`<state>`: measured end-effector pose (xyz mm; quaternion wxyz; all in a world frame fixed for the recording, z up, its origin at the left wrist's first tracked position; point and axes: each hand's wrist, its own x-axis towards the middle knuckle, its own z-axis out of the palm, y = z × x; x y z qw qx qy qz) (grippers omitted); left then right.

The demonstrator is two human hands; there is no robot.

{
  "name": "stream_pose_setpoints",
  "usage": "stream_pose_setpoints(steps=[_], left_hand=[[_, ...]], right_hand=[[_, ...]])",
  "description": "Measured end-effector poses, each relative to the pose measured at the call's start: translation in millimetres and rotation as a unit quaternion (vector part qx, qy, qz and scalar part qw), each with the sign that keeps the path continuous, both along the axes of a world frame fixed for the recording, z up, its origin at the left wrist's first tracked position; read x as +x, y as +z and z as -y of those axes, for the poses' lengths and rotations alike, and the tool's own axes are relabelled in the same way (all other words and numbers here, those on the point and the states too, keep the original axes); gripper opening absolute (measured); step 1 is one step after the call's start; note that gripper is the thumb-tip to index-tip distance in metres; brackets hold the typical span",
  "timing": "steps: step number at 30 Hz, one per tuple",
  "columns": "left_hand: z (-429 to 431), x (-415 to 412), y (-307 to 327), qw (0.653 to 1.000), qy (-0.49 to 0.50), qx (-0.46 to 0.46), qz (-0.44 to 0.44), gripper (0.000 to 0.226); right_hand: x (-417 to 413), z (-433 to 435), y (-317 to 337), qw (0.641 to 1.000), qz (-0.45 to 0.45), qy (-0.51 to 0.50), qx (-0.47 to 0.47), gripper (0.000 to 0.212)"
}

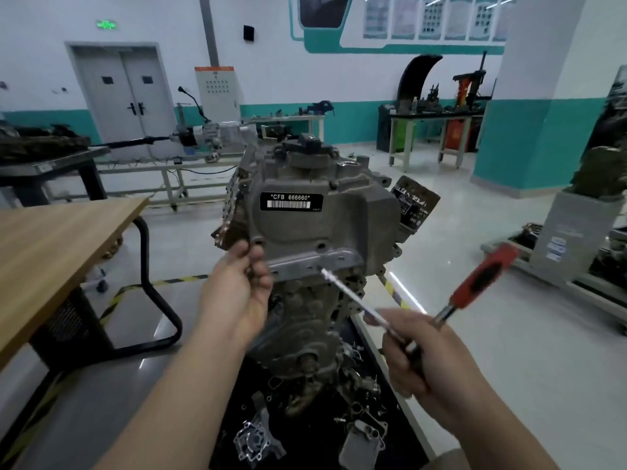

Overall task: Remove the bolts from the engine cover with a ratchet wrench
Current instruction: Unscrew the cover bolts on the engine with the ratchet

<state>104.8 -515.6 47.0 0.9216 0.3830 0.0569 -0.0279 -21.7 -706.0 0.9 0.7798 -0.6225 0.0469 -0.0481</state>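
The engine [315,239] stands upright in the middle of the view, its grey cover [305,212] facing the camera with a black label [291,201] reading "*CFB 666660*" near the top. Below the cover runs a lighter metal flange [315,262] with several small holes.

The left hand [237,286] reaches up to the cover's lower left corner; its grip is pressed together, thumb and fingertips pinched at the edge there, but whether a bolt sits between them is too blurred to tell.

The right hand [414,354] is lower and to the right, its grip closed around the head end of the ratchet [475,286]. The red and black handle sticks up and to the right, away from the engine. A long thin extension [353,296] runs from the hand up and left, its tip touching or just beside the flange near one of the holes; motion blur hides the exact contact.

A wooden worktop [61,242] lies to the left, apart from the engine. Loose metal parts [254,442] lie on the black base [305,435] under the engine. A black oil filter [414,205] juts from the engine's right side
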Motion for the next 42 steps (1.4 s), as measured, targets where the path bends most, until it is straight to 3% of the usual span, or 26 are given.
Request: stream_pose_setpoints(steps=[3, 6, 12, 23, 27, 32, 38, 42], left_hand=[[2.3, -8.0, -63.4, 0.987, -0.046, -0.004, -0.157, 0.03], [15.9, -10.6, -98.4, 0.974, -0.084, 0.033, -0.208, 0.035], [53.2, -10.9, -124.3, 0.97, -0.14, 0.066, -0.188, 0.024], [93.5, 10.3, -164.3, 0.974, -0.134, 0.079, -0.166, 0.017], [92.3, 10.0, -162.4, 0.977, -0.117, 0.095, -0.15, 0.015], [85.0, 6.7, -167.1, 0.962, -0.123, 0.215, -0.112, 0.017], [84.6, 9.7, -175.4, 0.95, -0.145, 0.251, -0.118, 0.012], [90.5, 11.2, -180.8, 0.947, -0.163, 0.244, -0.128, 0.012]], right_hand=[[-14.5, 5.7, -56.6, 0.991, -0.119, -0.012, 0.061, 0.024], [-17.3, 10.2, -84.6, 0.979, -0.181, -0.028, 0.085, 0.028], [7.6, 34.3, -96.1, 0.981, -0.191, -0.005, 0.014, 0.03], [30.8, 57.6, -142.7, 0.976, -0.211, 0.001, 0.057, 0.037], [30.6, 52.7, -146.8, 0.98, -0.196, 0.011, 0.006, 0.039], [27.2, 49.9, -150.3, 0.981, -0.188, -0.006, -0.041, 0.028], [22.6, 48.3, -152.2, 0.974, -0.127, -0.034, -0.183, 0.036], [19.7, 47.0, -154.1, 0.974, -0.113, -0.062, -0.187, 0.029]])
